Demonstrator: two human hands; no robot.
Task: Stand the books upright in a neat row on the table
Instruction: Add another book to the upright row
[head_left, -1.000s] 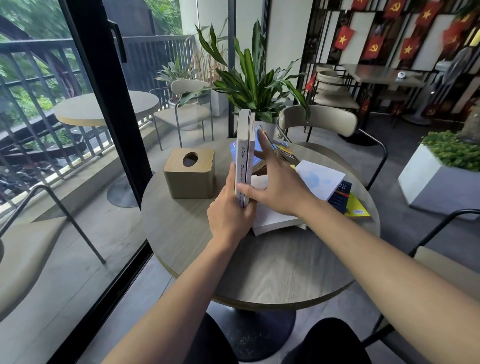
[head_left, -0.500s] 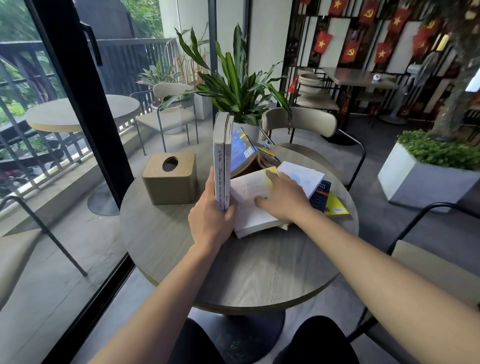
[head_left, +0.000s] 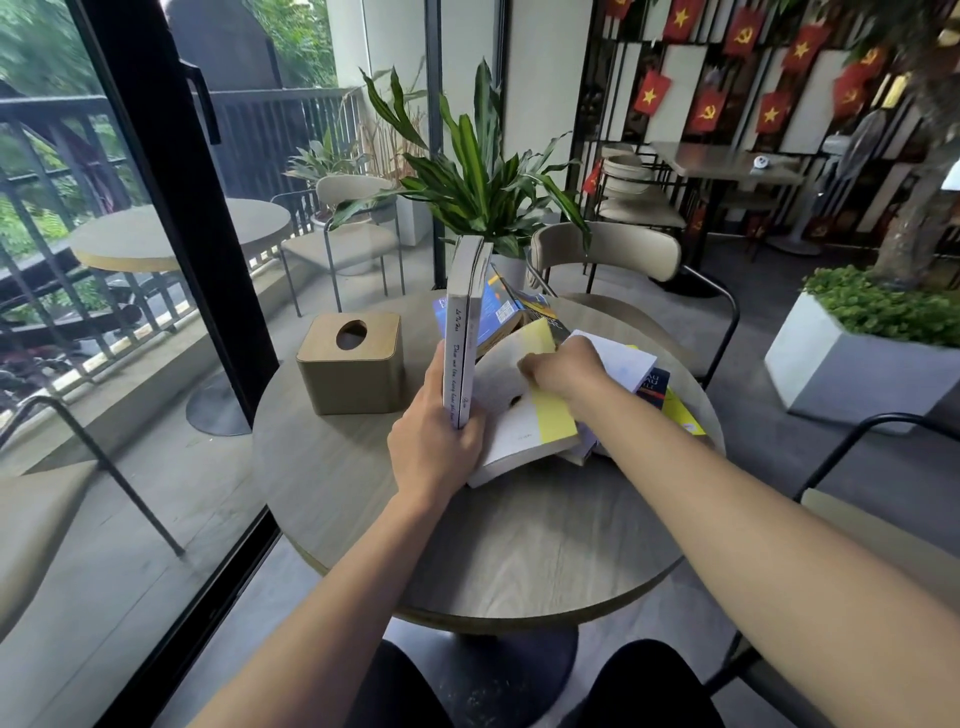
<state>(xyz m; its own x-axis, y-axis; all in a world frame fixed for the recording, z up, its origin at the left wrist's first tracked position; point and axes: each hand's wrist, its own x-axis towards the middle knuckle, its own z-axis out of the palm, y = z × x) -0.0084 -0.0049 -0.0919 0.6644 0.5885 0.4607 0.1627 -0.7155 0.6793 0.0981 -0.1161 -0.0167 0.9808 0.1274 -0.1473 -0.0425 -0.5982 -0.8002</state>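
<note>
Two thin grey-and-white books (head_left: 465, 322) stand upright together on the round wooden table (head_left: 363, 519), spines toward me. My left hand (head_left: 434, 447) grips their lower end. To their right lies a white-and-yellow book (head_left: 524, 415), tilted up at its left edge, and my right hand (head_left: 563, 366) rests on its top with fingers curled over the far edge. Behind it lie a blue book (head_left: 496, 306), a white book (head_left: 626, 361), a dark blue book (head_left: 655, 387) and a yellow one (head_left: 680, 413), flat or leaning in a loose pile.
A tan tissue box (head_left: 350, 366) stands left of the upright books. A potted plant (head_left: 483, 176) and a chair (head_left: 608, 249) sit behind the table. Another chair (head_left: 883, 519) is at my right, a glass door frame (head_left: 171, 182) at my left.
My right hand left the upright books and moved right onto the white-and-yellow book, whose left edge has since lifted. My left hand kept holding the upright books. The camera shifted slightly.
</note>
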